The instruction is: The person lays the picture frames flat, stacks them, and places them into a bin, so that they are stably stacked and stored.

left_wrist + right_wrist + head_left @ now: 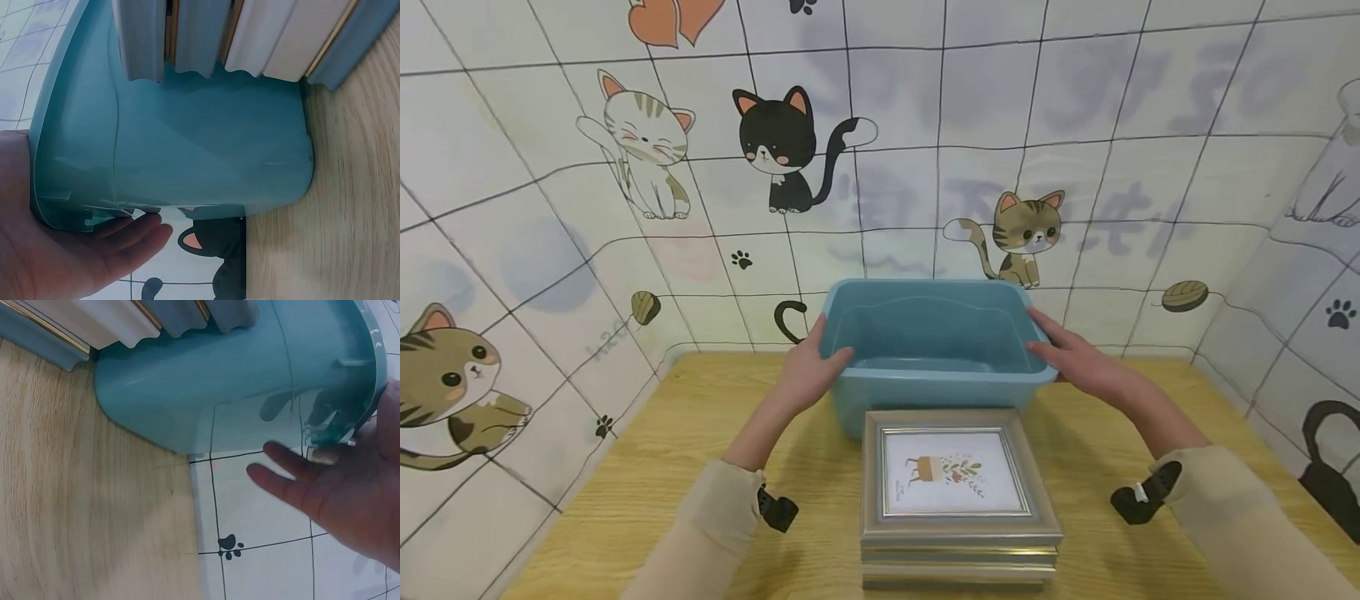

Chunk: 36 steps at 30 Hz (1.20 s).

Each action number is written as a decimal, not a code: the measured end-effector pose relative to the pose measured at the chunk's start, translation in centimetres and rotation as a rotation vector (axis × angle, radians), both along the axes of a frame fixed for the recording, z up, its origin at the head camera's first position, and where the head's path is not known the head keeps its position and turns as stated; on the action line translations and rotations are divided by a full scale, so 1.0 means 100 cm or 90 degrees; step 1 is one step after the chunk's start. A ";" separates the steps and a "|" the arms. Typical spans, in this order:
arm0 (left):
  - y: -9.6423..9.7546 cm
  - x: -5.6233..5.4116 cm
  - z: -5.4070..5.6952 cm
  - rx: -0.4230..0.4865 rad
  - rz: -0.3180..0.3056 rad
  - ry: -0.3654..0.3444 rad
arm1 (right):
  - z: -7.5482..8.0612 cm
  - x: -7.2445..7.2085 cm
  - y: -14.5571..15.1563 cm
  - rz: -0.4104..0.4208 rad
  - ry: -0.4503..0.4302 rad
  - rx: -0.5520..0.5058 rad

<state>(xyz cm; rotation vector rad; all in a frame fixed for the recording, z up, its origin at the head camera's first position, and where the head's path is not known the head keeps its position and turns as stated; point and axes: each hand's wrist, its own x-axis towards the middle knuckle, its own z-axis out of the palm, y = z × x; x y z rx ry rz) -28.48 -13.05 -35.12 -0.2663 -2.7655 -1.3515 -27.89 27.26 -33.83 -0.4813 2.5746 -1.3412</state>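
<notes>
A blue plastic storage bin (940,387) stands on the table, its inside bare in the head view. My left hand (811,367) holds its left rim, thumb over the edge and fingers along the outside. On the opposite end, my right hand (1078,360) grips the rim the same way, thumb inside. Both wrist views show fingers beneath the rim, beside the bin wall (206,137). Close in front of the bin lies a stack of picture frames (958,533); the top one shows a drawing of a pot-like shape with plants. The stack's frame edges (181,315) also appear in the right wrist view.
The wooden table (647,467) extends on both sides of the stack. Behind the bin rises a white gridded wall covering (895,192) printed with cartoon cats, which continues along the left and right sides. A dark wrist camera (777,508) sits at the left cuff.
</notes>
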 end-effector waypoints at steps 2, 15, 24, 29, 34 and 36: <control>-0.003 0.000 0.001 -0.009 -0.001 0.006 | 0.000 0.001 -0.002 -0.009 0.020 0.019; -0.023 0.067 0.008 -0.004 0.003 0.202 | 0.000 0.076 -0.009 -0.164 0.198 0.030; -0.011 0.129 -0.024 0.042 0.004 0.399 | -0.050 0.133 -0.026 -0.147 0.152 -0.029; 0.004 0.142 -0.042 0.119 -0.002 0.174 | -0.071 0.139 -0.038 -0.122 0.075 -0.119; 0.018 0.144 -0.055 0.213 -0.011 0.004 | -0.078 0.140 -0.045 -0.105 0.009 -0.169; 0.023 0.144 -0.060 0.246 -0.019 -0.028 | -0.079 0.139 -0.046 -0.104 -0.021 -0.172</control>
